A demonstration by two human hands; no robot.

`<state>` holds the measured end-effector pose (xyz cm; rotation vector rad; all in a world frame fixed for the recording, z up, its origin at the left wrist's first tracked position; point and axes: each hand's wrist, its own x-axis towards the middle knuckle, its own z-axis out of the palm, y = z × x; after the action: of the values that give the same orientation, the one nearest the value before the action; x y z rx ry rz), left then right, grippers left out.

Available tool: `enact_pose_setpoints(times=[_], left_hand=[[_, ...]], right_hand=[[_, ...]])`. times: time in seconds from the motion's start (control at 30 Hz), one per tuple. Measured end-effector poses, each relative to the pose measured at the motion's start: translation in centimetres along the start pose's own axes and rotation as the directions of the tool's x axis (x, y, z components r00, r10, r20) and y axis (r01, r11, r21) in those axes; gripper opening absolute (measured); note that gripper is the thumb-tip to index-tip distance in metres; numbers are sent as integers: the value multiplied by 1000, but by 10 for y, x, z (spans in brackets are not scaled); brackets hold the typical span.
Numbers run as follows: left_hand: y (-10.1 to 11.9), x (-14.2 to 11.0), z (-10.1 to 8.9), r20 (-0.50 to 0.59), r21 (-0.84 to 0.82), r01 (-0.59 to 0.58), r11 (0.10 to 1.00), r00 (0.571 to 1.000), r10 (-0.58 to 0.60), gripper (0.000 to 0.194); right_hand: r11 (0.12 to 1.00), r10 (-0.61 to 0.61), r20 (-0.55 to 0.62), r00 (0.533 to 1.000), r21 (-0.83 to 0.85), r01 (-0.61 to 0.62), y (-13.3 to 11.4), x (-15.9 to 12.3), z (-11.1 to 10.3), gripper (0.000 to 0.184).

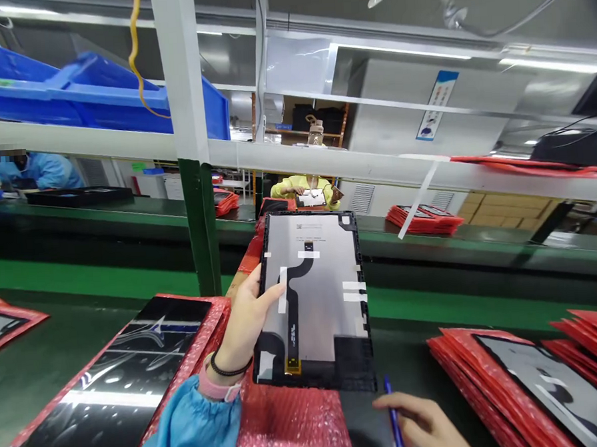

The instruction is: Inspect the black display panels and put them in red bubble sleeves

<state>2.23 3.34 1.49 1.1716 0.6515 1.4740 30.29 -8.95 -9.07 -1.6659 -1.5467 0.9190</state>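
My left hand [250, 313] grips the left edge of a tablet screen panel [322, 302], its thumb lying over the back. The panel is held tilted up with its silver back toward me. A black ribbon cable and several strips of white tape run across that back. Below the panel's lower right corner, my right hand [419, 420] is closed around a blue pen [394, 418], held upright. Red bubble wrap [294, 424] lies under the panel. To the left, a glossy black screen [111, 387] rests on red bubble wrap.
Stacked red bubble sleeves [479, 381] with panels lie at the right. A green and white post [198, 222] and a white rail [295, 155] stand ahead. Blue bins [96, 94] sit above. Across the bench, a person in yellow [296, 187] and one in blue [50, 171] work.
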Motion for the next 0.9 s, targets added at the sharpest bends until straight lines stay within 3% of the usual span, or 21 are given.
enact_pose_setpoints(times=[0.1,0.2,0.3,0.43,0.5,0.63,0.7,0.8,0.9], left_hand=[[5,6,-2,-30,29,-45,999,998,46,40],[9,11,-3,-32,25,-73,997,997,74,37],[7,15,-5,-22,-31,-91,995,996,91,33],[5,15,-9,-23,-75,-88,993,996,86,35],[6,14,-13,-44,-36,-85,996,996,83,36],[7,12,-22,-56,78,-96,992,993,100,38],[6,12,-26,-43,107,-93,990,994,98,38],[0,12,-28,-22,123,-74,990,997,77,37],[-5,14,-26,-7,134,-59,989,998,60,39]], right_hand=[[919,-167,-95,981,345,189,-24,-6,-28,25],[825,-295,-247,923,422,376,-52,-6,-38,18],[778,-305,-379,874,430,458,-81,5,-33,22],[730,-255,-469,845,480,487,-114,35,-15,20],[705,-233,-440,867,538,462,-124,51,-4,24],[693,-236,-218,947,646,321,-130,71,16,30],[711,-267,-227,937,610,350,-130,75,23,30],[795,-307,-328,893,427,431,-130,79,28,20],[872,-316,-350,882,258,416,-132,82,30,19]])
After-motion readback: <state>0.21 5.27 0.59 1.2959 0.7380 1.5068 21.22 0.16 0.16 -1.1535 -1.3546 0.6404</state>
